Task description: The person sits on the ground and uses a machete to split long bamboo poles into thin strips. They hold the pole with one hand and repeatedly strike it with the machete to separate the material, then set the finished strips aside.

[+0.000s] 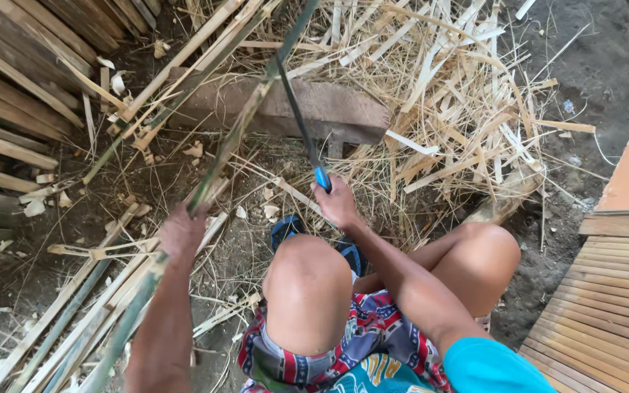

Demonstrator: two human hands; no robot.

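While the left hand [181, 231] is closed around a long green bamboo strip [234, 138] running from near left to far centre, the right hand [336, 202] grips a blue-handled knife [301, 124], its dark blade set against the strip above pale shavings [445, 94].

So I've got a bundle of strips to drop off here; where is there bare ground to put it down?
Bare dirt lies at the top right, between the heap of bamboo shavings and the wooden platform. Crowded elsewhere: split strips beside the left hand, stacked slats at the upper left, and the right hand with its blade by the wooden block.
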